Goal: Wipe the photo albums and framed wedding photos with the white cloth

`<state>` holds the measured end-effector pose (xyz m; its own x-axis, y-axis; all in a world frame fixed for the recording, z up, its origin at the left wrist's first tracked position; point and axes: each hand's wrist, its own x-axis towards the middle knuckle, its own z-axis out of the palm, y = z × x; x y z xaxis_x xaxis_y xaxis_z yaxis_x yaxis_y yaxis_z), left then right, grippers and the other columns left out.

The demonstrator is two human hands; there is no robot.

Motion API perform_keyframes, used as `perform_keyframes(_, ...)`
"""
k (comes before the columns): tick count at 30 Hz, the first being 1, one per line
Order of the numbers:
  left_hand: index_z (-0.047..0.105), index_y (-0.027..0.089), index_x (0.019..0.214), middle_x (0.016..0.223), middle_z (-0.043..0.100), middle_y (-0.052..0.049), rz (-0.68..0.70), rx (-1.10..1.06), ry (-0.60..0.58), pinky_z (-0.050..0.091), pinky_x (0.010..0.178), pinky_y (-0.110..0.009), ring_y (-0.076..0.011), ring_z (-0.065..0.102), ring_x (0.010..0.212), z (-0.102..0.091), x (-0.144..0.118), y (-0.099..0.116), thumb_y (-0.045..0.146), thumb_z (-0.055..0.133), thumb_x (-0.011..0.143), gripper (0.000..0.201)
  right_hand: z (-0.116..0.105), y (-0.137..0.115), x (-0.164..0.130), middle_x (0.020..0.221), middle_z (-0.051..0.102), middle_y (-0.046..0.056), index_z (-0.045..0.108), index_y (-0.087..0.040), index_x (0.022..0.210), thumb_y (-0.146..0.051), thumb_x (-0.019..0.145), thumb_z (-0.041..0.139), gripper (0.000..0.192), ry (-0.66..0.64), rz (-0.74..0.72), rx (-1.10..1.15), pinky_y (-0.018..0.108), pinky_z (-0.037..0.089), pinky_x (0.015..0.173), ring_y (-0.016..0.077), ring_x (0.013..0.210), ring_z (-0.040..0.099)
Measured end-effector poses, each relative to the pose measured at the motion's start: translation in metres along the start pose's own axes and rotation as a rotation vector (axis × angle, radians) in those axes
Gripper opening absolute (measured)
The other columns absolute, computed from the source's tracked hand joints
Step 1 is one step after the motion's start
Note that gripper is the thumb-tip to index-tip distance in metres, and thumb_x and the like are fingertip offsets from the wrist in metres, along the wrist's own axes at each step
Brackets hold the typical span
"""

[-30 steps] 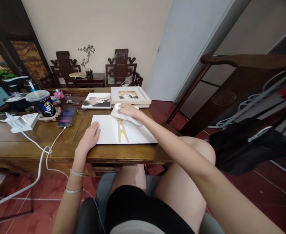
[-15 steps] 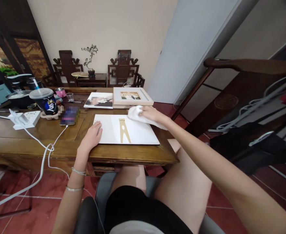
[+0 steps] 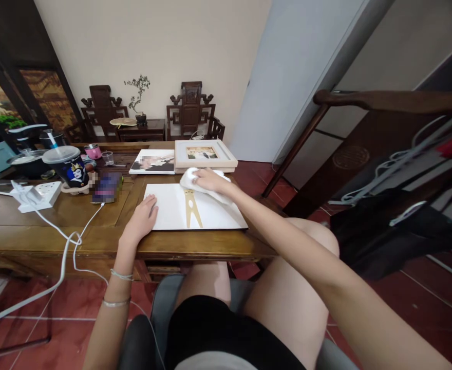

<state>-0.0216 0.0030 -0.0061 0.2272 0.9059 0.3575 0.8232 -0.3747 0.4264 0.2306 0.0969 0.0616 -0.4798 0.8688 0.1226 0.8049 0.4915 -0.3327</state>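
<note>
A seated person works at a wooden table (image 3: 95, 234), both bare hands on a flat white board (image 3: 210, 213) that lies near the table's front edge. The right hand (image 3: 208, 180) rests on a crumpled white cloth (image 3: 189, 180), its fingers curled loosely over the cloth and pressing it down on the far edge of the board. Just below the cloth, a tan clothespin-shaped figure (image 3: 192, 208) shows on the board's white face. The left hand (image 3: 141, 221) lies palm down on the board's left edge, fingers spread flat and gripping nothing, half on the board and half on the table. Two thin bracelets (image 3: 118, 288) circle the left wrist.

Beyond the board, touching or just beside its far edge, sits a framed picture (image 3: 205, 154) in a pale, wide frame, and to its left lies an unframed photo print (image 3: 152, 162). Farther left on the table are a phone (image 3: 106, 187) with a white cable (image 3: 72, 241) that trails off the front edge, a white power strip (image 3: 37, 194), and a dark printed cup (image 3: 70, 167) with a lid and straw. A small pink pot (image 3: 92, 150) and a clear glass (image 3: 108, 157) stand behind them.

Against the far wall, two carved dark wooden chairs (image 3: 190, 113) flank a low side table bearing a small potted plant (image 3: 138, 100). At right, dark clothing (image 3: 395, 231) hangs from a wooden rack. The floor (image 3: 37, 303) is red tile.
</note>
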Motion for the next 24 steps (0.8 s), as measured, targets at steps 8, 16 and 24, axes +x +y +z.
perform_keyframes(8,0.058,0.01,0.129,0.144,0.054,-0.017,0.002,0.013,-0.012,0.032,0.119,-0.045,-0.0258,0.046,0.138,0.001,0.001,-0.003,0.026,0.039,0.095,0.043,0.007,-0.058,0.003,0.081,0.066,0.012,0.062,-0.015,0.083,-0.017,0.084,0.041,0.021,-0.101,-0.194,-0.086,0.029,0.036,0.069,0.0225,0.077,0.056)
perform_keyframes(16,0.059,0.011,0.128,0.142,0.055,-0.016,0.002,-0.003,0.003,0.032,0.119,-0.043,-0.0262,0.046,0.138,0.004,0.001,-0.003,0.024,0.04,0.094,0.042,0.007,-0.097,-0.105,0.067,0.058,0.007,0.062,-0.016,0.082,-0.014,0.082,0.043,0.02,-0.195,-0.29,-0.085,0.029,0.031,0.059,0.0177,0.06,0.047)
perform_keyframes(24,0.059,0.011,0.127,0.141,0.056,-0.016,0.012,0.015,0.005,0.033,0.118,-0.044,-0.0255,0.047,0.137,0.004,0.001,-0.003,0.023,0.039,0.094,0.041,0.009,-0.1,-0.085,0.076,0.065,0.008,0.065,-0.014,0.087,-0.017,0.088,0.043,0.022,-0.197,-0.17,-0.039,0.029,0.035,0.066,0.0186,0.066,0.054)
